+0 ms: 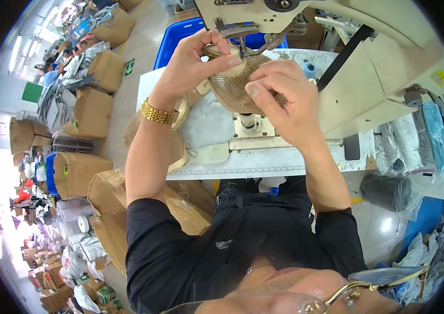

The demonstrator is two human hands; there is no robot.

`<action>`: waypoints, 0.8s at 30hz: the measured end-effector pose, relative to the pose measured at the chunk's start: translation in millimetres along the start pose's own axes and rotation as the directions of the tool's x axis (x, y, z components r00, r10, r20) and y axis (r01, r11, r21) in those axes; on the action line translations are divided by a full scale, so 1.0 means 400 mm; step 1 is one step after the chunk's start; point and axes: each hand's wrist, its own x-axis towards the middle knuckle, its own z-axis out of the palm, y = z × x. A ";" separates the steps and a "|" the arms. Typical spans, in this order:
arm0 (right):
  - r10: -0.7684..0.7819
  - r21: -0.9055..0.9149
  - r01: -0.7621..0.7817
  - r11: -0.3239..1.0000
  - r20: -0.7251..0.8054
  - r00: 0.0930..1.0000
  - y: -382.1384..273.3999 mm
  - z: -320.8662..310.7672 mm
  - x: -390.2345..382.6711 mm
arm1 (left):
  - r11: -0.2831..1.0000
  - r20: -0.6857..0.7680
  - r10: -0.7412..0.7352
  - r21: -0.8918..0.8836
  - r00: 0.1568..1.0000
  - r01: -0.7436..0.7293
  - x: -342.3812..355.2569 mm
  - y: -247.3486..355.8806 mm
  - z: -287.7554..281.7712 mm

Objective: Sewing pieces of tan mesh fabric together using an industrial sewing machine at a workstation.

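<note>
Right hand (292, 99): is sitting right of centre in the upper half, thumb and bent forefinger gripping the piece's right side.
Tan mesh piece (229, 90): is lying at upper centre, between the two hands and above the metal post (249, 123); its long axis is hard to tell, as the fingers are covering both ends.
Left hand (193, 63): is reaching in from the left, thumb and forefinger pinching the piece's upper-left edge.
Needle bar (243, 48): is hanging just right of the left fingertips, which are nearer to it than the right ones.
Counter (279, 163): is spreading below the piece.
Blue bin (168, 46): is standing beyond, upper centre-left.
</note>
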 end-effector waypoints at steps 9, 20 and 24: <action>0.183 0.110 -0.172 0.979 -0.098 0.978 0.036 0.004 0.011 | 0.988 -0.124 0.085 0.136 0.989 -0.068 -0.017 -0.006 0.025; 0.297 0.301 -0.281 0.911 -0.005 0.955 0.071 0.022 0.032 | 0.985 -0.194 0.063 0.168 0.979 -0.030 -0.033 0.005 0.039; 0.279 0.293 -0.263 0.919 -0.014 0.960 0.069 0.026 0.034 | 0.988 -0.224 0.075 0.148 0.972 -0.042 -0.036 -0.003 0.045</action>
